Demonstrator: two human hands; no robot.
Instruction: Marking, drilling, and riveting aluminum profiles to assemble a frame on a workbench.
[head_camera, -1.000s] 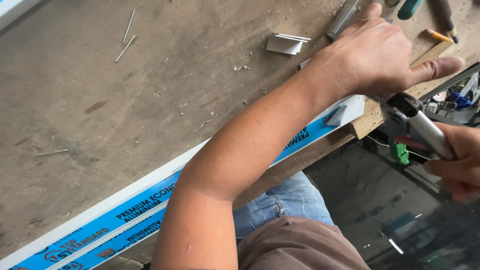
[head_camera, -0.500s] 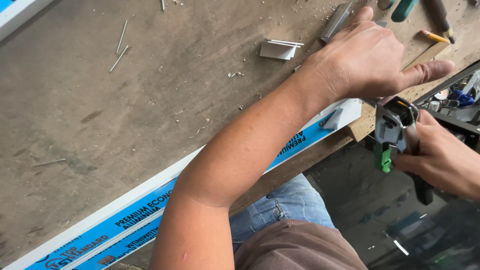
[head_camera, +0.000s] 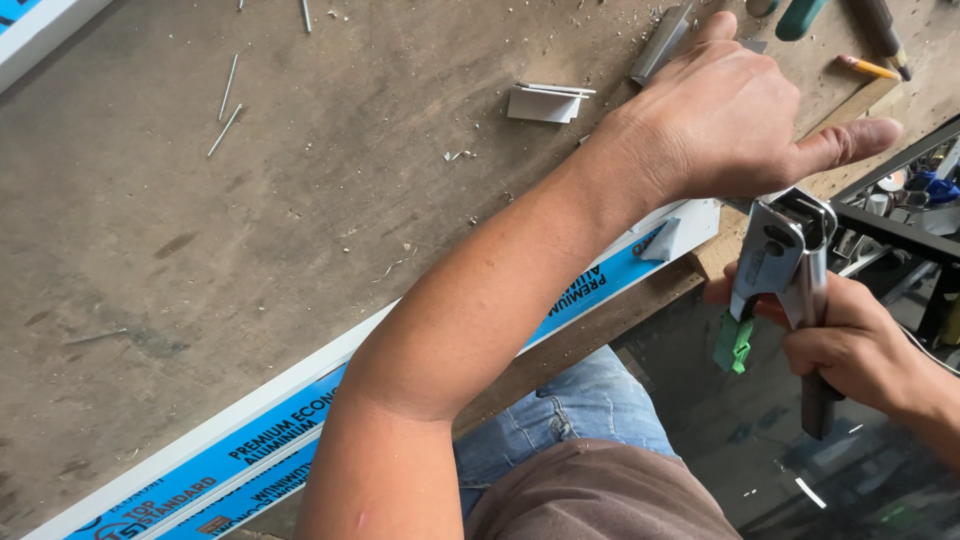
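Observation:
My left hand presses palm down on the end of a long white aluminium profile covered with blue protective film, at the front edge of a worn wooden workbench. My right hand grips the handles of a metal plier-type hand tool with a green tab hanging from it. The tool's head sits just off the bench edge, right beside the profile's end and below my left thumb. My left forearm crosses over the profile.
Small white profile offcuts and a grey metal strip lie on the bench. Loose nails are scattered at the upper left. A pencil and tool handles rest at the top right. A second blue-filmed profile lies top left.
My right hand has brought the metal tool up and leftward, from beyond the bench edge to right beside the profile's end. My left hand stays pressed on the profile.

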